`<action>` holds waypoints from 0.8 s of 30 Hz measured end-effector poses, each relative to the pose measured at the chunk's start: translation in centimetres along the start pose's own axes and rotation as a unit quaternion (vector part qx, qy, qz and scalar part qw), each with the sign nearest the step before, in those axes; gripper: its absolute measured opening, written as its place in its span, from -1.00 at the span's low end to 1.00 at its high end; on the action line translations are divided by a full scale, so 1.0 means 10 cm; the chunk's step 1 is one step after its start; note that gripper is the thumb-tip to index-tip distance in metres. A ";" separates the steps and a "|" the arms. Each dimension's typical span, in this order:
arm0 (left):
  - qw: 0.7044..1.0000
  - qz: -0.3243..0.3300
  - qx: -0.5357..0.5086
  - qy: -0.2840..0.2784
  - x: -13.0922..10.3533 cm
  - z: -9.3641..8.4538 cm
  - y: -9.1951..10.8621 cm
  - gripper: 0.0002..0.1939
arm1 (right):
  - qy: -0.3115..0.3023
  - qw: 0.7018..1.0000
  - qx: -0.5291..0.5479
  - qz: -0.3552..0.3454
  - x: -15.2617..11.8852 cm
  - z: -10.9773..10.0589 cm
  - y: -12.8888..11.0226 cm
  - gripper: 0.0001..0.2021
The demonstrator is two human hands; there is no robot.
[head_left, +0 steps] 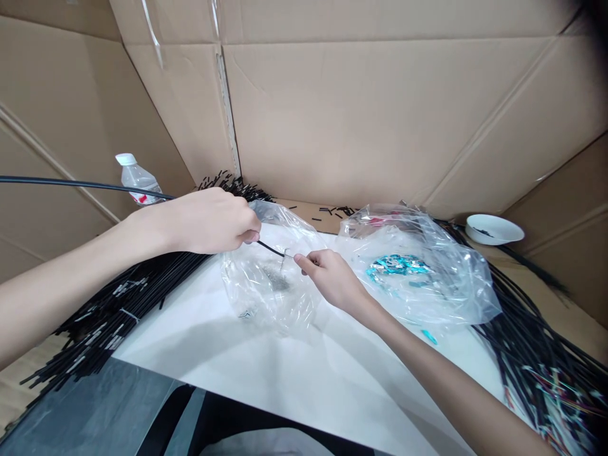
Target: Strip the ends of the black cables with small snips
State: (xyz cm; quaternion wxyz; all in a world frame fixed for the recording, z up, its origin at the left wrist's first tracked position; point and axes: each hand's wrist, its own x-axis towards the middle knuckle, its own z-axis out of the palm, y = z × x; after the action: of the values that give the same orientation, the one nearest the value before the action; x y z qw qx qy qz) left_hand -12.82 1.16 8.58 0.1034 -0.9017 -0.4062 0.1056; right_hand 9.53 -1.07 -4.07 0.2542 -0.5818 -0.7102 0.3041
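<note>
Above the clear bag (297, 307), the left hand (213, 218) clamps a black cable (270, 247). Its end slants down toward the right hand (335, 278), pinching something thin (289, 256).

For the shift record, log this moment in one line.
left hand: holds thin black cable | right hand: near cable tip, anything pinched too small to tell | beneath: crumpled clear plastic bag

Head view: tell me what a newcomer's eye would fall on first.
Probably the bright turquoise pieces showing through the clear plastic bag on the right. Next, at the centre, the left hand grips a black cable and the right hand pinches a thin piece at its end. Dense black cable bundles lie along both sides of the white sheet.
</note>
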 end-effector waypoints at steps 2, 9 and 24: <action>1.000 -0.001 0.005 0.004 0.00 0.00 -0.01 -0.74 | 0.010 1.000 0.000 0.005 -0.02 -0.03 -0.02 -0.51; 0.999 0.000 -0.030 -0.009 0.00 -0.03 -0.04 -0.71 | -0.002 1.000 0.010 0.020 -0.07 -0.10 -0.04 -0.55; 0.998 0.000 -0.067 -0.014 -0.04 0.01 -0.10 -0.74 | -0.054 0.990 0.129 0.031 0.13 -0.01 0.03 -0.54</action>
State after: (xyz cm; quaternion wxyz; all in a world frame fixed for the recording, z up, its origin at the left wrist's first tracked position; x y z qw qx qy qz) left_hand -13.82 1.54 8.80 0.0372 -0.9052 -0.4135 0.0911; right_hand 9.52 0.29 -4.21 0.2790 -0.5485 -0.6592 0.4322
